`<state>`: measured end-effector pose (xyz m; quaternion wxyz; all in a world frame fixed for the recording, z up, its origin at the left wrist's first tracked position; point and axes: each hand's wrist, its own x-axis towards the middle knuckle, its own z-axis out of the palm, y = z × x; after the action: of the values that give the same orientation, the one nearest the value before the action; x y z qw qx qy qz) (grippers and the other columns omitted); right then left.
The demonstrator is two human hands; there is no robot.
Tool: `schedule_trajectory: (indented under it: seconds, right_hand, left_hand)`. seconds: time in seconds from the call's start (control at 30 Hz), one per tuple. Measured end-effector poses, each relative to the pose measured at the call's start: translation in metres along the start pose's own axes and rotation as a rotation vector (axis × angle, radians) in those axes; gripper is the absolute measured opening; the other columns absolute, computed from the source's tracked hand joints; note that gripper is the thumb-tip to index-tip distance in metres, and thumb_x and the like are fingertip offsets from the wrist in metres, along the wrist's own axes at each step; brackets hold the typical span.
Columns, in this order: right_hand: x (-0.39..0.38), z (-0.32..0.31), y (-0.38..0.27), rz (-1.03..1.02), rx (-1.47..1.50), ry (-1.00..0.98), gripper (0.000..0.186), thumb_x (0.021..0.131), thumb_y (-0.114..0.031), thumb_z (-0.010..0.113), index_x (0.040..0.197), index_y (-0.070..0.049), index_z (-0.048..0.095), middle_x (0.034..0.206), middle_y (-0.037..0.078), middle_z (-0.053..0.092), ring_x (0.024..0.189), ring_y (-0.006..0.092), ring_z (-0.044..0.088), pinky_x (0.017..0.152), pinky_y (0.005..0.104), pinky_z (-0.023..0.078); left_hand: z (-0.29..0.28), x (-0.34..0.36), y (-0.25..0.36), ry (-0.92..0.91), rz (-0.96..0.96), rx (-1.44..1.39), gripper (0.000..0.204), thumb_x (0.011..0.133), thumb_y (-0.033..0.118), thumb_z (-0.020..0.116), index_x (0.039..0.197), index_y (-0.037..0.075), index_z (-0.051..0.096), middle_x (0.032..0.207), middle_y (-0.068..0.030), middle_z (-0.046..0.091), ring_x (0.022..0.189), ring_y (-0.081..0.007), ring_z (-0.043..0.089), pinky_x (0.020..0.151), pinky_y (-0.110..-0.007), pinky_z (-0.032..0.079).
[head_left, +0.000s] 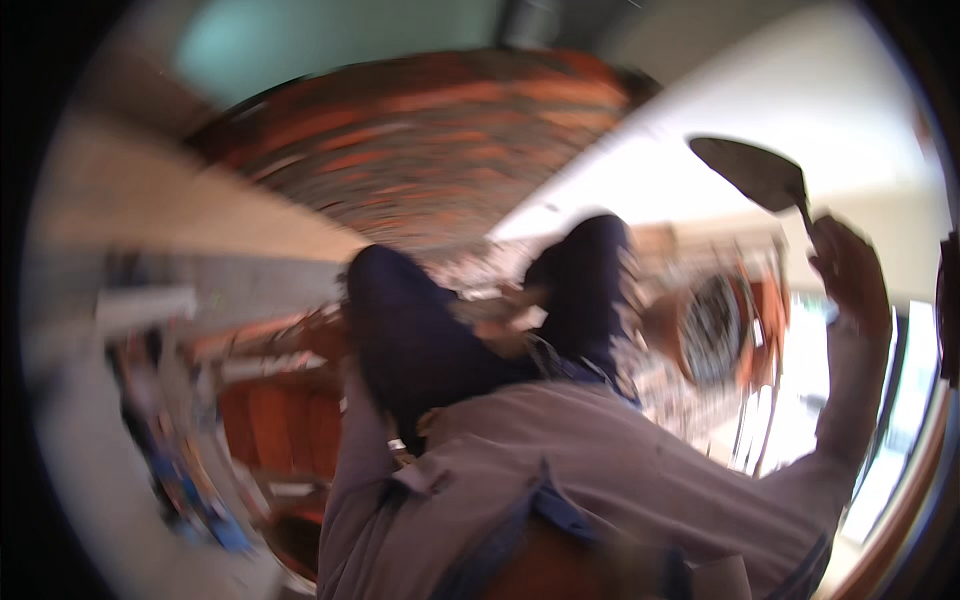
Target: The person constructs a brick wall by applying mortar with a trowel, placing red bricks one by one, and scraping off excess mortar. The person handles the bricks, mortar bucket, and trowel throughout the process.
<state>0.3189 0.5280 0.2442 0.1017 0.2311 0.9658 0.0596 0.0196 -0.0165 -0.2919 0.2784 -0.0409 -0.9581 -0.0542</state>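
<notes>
My right hand [850, 265] is raised at the far right, its fingers closed round the handle of a trowel [750, 170]. The dark, leaf-shaped blade points up and to the left, against a bright wall, touching nothing. My left sleeve [360, 430] runs down beside my bent left knee [400, 310], and the hand at its end is hidden. A curved or bent-looking brick wall [420, 150] rises in front of my knees, smeared by motion. To the right of my right knee [590, 270] is a round orange tub [665, 325] with grey, mortar-like stuff inside.
Reddish-orange blocks, probably bricks [285, 425], lie at my left. Blurred clutter with blue parts [195, 490] is farther left on the floor. A bright window or doorway [900, 400] stands at the right edge. Pale rubble-like bits lie at the wall's foot.
</notes>
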Motion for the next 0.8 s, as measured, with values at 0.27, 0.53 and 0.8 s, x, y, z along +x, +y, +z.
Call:
schedule_trajectory:
  seconds: [0.27,0.53,0.8]
  right_hand:
    - [-0.109,0.081,0.055,0.188,-0.244,-0.229,0.014,0.086,-0.015,0.060,0.097,-0.007,0.064,0.097,0.009,0.066,0.096,0.0251,0.064,0.088,0.0374,0.052]
    - [-0.128,0.161,0.047,0.357,0.197,-0.274,0.020,0.085,-0.021,0.063,0.080,-0.002,0.060,0.073,0.014,0.062,0.069,0.0328,0.061,0.066,0.0447,0.047]
    - [-0.144,0.214,0.018,0.558,1.091,-0.435,0.039,0.093,-0.040,0.059,0.078,-0.004,0.056,0.061,0.002,0.050,0.051,0.0104,0.052,0.046,0.0284,0.041]
  left_hand:
    - [0.008,0.002,0.004,-0.064,0.004,0.044,0.038,0.084,0.048,0.061,0.107,0.019,0.065,0.120,-0.0098,0.059,0.112,-0.0304,0.056,0.097,-0.055,0.040]
    - [0.013,0.011,-0.013,-0.106,-0.012,0.072,0.040,0.086,0.049,0.057,0.110,0.018,0.064,0.120,-0.0096,0.060,0.110,-0.0297,0.057,0.097,-0.053,0.040]
    - [0.019,0.011,-0.020,-0.127,-0.013,0.080,0.043,0.087,0.050,0.052,0.113,0.018,0.064,0.119,-0.0095,0.061,0.108,-0.0291,0.058,0.098,-0.051,0.040]
